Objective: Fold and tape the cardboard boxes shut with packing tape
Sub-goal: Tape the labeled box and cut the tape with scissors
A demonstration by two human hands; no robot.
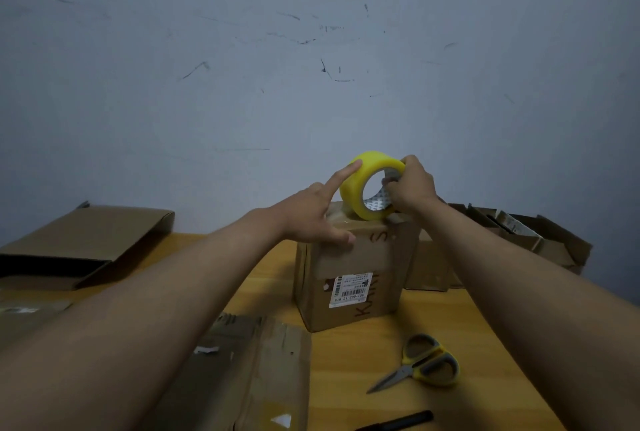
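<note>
My right hand [410,188] grips tape roll [372,185] through its core; left hand [320,212], fingers straight, presses box [356,278] top. Cardboard looks light, stiff, probably tippy; hold top edge.

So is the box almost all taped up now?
Partly. The upright box has its top flaps folded down. The right hand holds the yellow tape roll on top, and the left hand steadies it. The scissors lie unused, and open boxes behind wait.
</note>
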